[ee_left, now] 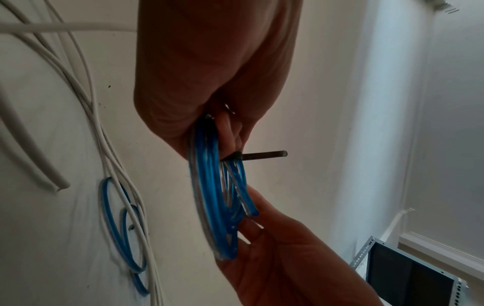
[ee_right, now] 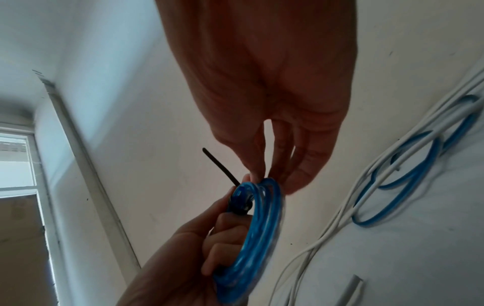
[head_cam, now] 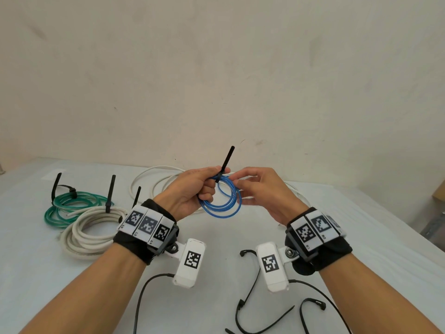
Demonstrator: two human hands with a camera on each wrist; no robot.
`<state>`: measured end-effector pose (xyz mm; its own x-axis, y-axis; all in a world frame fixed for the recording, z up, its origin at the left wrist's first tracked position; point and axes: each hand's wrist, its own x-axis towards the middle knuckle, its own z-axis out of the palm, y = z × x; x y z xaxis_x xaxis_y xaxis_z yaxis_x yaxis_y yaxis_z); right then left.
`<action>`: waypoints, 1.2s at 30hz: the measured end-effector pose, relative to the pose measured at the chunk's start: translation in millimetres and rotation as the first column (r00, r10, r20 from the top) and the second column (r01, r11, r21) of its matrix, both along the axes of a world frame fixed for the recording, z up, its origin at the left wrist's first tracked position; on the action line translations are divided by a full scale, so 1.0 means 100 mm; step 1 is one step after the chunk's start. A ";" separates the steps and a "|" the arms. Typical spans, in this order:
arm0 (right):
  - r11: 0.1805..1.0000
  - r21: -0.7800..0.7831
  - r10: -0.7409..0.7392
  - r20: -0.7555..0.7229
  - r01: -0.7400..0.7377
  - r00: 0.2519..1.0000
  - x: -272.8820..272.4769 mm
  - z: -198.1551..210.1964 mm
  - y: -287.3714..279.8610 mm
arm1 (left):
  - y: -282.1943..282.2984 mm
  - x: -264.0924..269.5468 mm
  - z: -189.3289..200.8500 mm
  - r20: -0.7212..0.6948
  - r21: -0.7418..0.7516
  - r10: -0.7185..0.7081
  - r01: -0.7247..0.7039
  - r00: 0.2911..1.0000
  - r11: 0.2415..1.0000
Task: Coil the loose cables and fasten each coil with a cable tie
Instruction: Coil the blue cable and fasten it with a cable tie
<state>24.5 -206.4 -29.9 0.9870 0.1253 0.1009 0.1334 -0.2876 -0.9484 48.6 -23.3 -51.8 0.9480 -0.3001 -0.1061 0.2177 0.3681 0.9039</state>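
Above tabletop (head_cam: 216,239), left hand (head_cam: 192,191) grip curled round blue coil (head_cam: 227,208), black tie (head_cam: 226,160) cinched on it, tail upward, right hand (head_cam: 265,191) grip loose, straight fingertips (head_cam: 240,183) touching coil's rim.

The translucent blue plastic cable coil (head_cam: 235,197) is glossy and smooth; the black plastic cable tie (head_cam: 227,157) on it is matt. At nine o'clock, the cream round-jacketed cable coil (head_cam: 72,239) looks dull and the green plastic cable coil (head_cam: 51,216) shiny. The white table cover (head_cam: 216,242) is smooth and matt. The beige plaster wall (head_cam: 216,68) is scuffed.
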 end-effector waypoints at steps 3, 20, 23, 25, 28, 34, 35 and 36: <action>0.996 0.068 -0.069 0.055 0.065 0.996 0.01 0.00 0.03 | -0.04 -0.03 -0.01 0.001 0.008 -0.038 0.038 0.999 0.999; 0.919 -0.287 -0.144 0.394 0.270 0.908 0.01 0.00 0.12 | -0.14 -0.08 -0.06 0.048 0.053 0.027 -0.029 0.998 0.998; 0.902 -0.310 -0.149 0.431 0.301 0.890 0.03 -0.05 0.13 | -0.15 -0.09 -0.05 0.055 0.066 0.028 -0.032 0.998 0.997; 0.893 -0.310 -0.159 0.460 0.326 0.874 0.02 -0.07 0.14 | -0.17 -0.09 -0.05 0.053 0.067 0.037 -0.041 0.998 0.997; 0.886 -0.304 -0.170 0.488 0.349 0.856 0.01 -0.08 0.14 | -0.19 -0.10 -0.05 0.051 0.048 0.057 -0.059 0.997 0.997; 0.877 -0.287 -0.209 0.494 0.385 0.844 0.05 -0.10 0.17 | -0.20 -0.10 -0.04 0.061 -0.011 0.098 -0.097 0.993 0.995; 0.877 -0.284 -0.210 0.498 0.388 0.841 0.06 -0.11 0.18 | -0.19 -0.10 -0.05 0.067 -0.011 0.109 -0.109 0.992 0.994; 0.874 -0.288 -0.209 0.504 0.391 0.838 0.06 -0.12 0.18 | -0.20 -0.09 -0.06 0.073 -0.011 0.120 -0.120 0.990 0.993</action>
